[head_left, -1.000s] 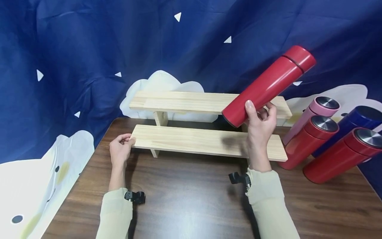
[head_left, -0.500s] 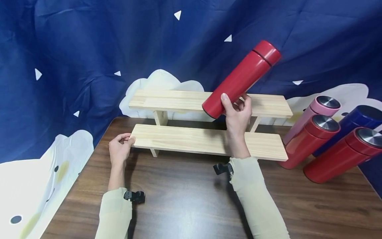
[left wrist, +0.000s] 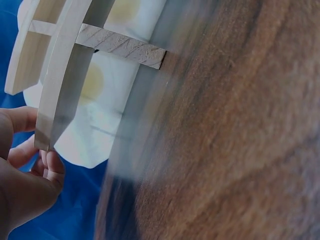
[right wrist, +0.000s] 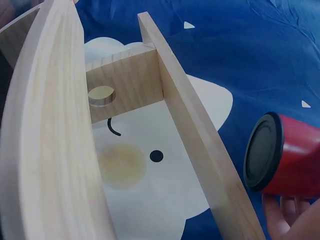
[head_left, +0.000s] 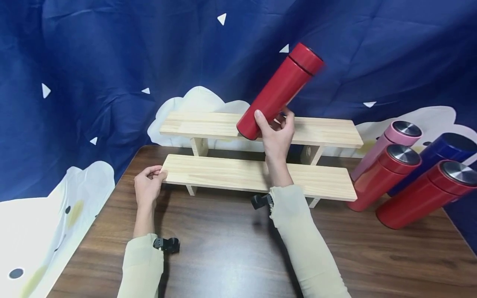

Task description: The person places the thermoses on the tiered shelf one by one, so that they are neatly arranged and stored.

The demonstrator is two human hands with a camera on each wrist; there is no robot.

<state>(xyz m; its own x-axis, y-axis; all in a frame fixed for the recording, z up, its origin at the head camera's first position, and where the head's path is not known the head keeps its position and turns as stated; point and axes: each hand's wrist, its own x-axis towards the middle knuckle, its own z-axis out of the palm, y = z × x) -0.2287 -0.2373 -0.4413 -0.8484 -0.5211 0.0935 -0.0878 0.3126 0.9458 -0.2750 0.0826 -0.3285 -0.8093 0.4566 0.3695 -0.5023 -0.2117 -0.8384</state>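
A two-tier wooden shelf (head_left: 220,171) stands on the table, its upper board (head_left: 324,130) behind and above the lower one. My left hand (head_left: 148,184) pinches the left end of the lower board between thumb and fingers; the left wrist view shows the fingers around that board end (left wrist: 45,135). In my right hand (head_left: 276,134) is a red thermos bottle (head_left: 279,93), gripped near its base and tilted with the lid up to the right. The bottle overlaps the upper board in the head view. Its dark round base (right wrist: 263,152) faces the right wrist camera.
At the right of the table (head_left: 223,240) stand several more bottles: a pink one (head_left: 387,145), a red one (head_left: 385,178), a blue one (head_left: 452,149) and a larger red one (head_left: 428,194). A blue curtain (head_left: 112,62) with white cloud shapes hangs behind.
My right hand has carried the red thermos bottle leftward, from over the shelf's right part to nearer its middle, and the bottle stands more upright. My left hand stays on the board end.
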